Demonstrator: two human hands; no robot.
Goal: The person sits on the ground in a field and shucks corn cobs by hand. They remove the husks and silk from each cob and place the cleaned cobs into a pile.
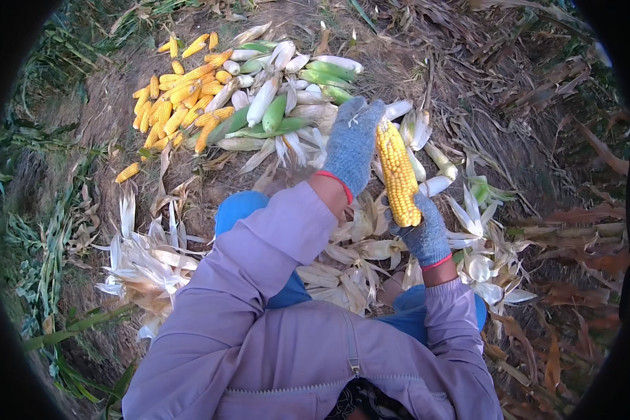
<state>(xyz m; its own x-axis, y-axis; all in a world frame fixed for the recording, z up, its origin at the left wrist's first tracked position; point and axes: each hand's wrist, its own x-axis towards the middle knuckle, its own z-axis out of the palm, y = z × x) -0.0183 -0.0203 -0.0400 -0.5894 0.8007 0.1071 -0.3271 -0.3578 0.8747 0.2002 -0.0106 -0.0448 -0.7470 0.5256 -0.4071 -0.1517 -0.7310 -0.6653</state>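
A bare yellow corn cob [397,171] is held at a tilt in front of me, its kernels showing along most of its length. My left hand [353,140], in a grey knitted glove with a red cuff, is closed at the cob's far end; its fingertips are partly hidden. Around the near end wraps my right hand [427,234], gloved the same way. Just beyond my left hand lies a pile of unhusked corn ears [273,105] in white and green husks. Left of that pile are many husked yellow cobs [182,98].
Loose dry husks lie in a heap [150,262] by my left side, between my knees [357,262] and by my right knee [479,252]. One yellow cob [127,173] sits apart at the left. Dry stalks and leaves [581,238] cover the right side; green stalks [49,245] line the left.
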